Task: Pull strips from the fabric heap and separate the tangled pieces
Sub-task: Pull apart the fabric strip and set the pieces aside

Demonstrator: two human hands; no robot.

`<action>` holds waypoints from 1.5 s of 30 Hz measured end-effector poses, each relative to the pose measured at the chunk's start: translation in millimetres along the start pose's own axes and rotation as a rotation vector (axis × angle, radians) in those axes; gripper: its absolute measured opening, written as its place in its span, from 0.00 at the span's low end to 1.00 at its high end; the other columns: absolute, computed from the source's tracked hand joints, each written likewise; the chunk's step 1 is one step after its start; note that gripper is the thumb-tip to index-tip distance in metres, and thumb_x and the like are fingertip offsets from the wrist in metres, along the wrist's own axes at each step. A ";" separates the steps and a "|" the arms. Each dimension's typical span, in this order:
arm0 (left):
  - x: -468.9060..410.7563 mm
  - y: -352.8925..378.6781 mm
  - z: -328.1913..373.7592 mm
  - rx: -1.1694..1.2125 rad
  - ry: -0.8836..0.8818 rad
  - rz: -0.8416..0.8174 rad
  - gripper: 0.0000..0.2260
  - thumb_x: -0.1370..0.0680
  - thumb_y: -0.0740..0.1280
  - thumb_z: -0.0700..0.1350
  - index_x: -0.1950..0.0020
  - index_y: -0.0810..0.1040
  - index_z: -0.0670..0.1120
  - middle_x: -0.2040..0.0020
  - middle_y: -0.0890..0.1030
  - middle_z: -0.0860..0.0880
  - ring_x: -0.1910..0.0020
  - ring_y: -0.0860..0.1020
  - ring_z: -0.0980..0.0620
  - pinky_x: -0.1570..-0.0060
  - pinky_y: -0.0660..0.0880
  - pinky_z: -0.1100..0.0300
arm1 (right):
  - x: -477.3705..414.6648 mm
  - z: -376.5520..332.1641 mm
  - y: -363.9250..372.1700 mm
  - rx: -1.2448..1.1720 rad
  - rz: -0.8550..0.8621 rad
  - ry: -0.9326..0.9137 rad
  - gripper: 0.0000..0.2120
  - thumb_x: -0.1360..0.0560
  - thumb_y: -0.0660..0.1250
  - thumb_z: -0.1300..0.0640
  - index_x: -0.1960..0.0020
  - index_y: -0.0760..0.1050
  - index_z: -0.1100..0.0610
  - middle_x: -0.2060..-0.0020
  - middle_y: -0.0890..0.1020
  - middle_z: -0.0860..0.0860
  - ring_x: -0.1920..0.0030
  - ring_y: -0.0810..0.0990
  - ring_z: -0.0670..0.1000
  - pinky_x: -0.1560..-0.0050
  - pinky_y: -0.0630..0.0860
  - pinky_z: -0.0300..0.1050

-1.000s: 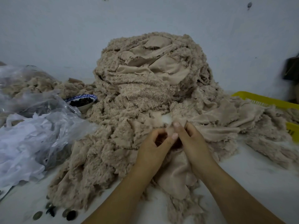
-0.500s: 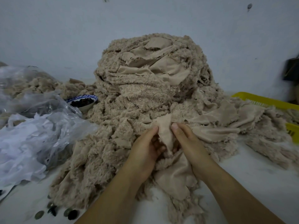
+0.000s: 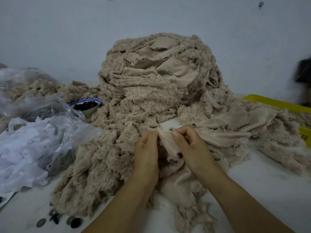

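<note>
The fleece fabric heap (image 3: 154, 84) rises at twelve o'clock from the hands and spills down across the white table (image 3: 269, 182). Both hands work its near skirt. The right hand (image 3: 188, 148) has curled fingers, thumb pinching the top edge of a beige strip (image 3: 165, 138). The left hand (image 3: 146, 152) is curled against the same edge, probably pinching too, though its thumb is hidden.

The cloth looks light, limp and fuzzy, so the pile should snag on neighbouring pieces and the frayed edges shed. It is best gripped on the smooth backing, hands close together, right at the tangle.
</note>
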State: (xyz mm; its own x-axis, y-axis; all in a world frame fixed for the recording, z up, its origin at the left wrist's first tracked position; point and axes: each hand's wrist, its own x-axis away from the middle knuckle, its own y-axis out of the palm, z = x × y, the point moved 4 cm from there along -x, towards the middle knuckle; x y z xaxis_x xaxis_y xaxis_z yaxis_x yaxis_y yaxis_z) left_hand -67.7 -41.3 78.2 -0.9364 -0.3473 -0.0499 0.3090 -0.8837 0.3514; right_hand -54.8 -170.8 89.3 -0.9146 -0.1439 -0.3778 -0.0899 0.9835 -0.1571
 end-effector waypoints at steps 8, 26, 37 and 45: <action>-0.6 -3.0 3.1 -0.176 -0.008 -0.169 0.19 0.21 0.62 0.61 0.66 0.77 0.52 0.72 0.76 0.55 0.73 0.72 0.59 0.73 0.69 0.68 | -7.3 9.7 -38.9 -0.279 0.318 0.147 0.08 0.19 0.64 0.52 0.53 0.72 0.56 0.74 0.76 0.43 0.74 0.73 0.42 0.73 0.72 0.36; 16.4 17.0 -12.1 -0.875 0.313 -0.634 0.12 0.22 0.71 0.52 0.59 0.77 0.46 0.63 0.73 0.56 0.65 0.71 0.63 0.64 0.66 0.70 | -12.3 16.1 -46.6 -0.619 0.407 0.207 0.07 0.19 0.65 0.58 0.56 0.71 0.56 0.61 0.83 0.51 0.63 0.83 0.46 0.61 0.81 0.39; -5.8 -4.3 3.3 0.083 -0.160 -0.291 0.21 0.25 0.68 0.55 0.42 0.83 0.39 0.45 0.84 0.38 0.47 0.84 0.44 0.48 0.82 0.51 | 2.4 8.0 -6.5 0.208 -0.177 0.109 0.09 0.25 0.67 0.36 0.51 0.77 0.40 0.58 0.81 0.34 0.58 0.80 0.36 0.62 0.72 0.29; -7.8 -7.2 8.8 -0.034 -0.085 -0.323 0.23 0.26 0.70 0.59 0.36 0.80 0.48 0.41 0.84 0.49 0.42 0.82 0.51 0.42 0.79 0.54 | 3.0 19.8 -13.9 -0.216 -0.105 0.365 0.11 0.20 0.66 0.49 0.60 0.79 0.49 0.74 0.72 0.46 0.76 0.68 0.45 0.77 0.64 0.39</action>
State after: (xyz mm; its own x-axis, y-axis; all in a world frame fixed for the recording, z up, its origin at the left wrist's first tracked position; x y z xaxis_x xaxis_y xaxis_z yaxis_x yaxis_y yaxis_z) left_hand -64.1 -29.5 84.3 -0.9970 -0.0217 -0.0745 -0.0016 -0.9543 0.2989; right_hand -48.5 -187.1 72.3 -0.9720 -0.2346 -0.0166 -0.2350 0.9715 0.0314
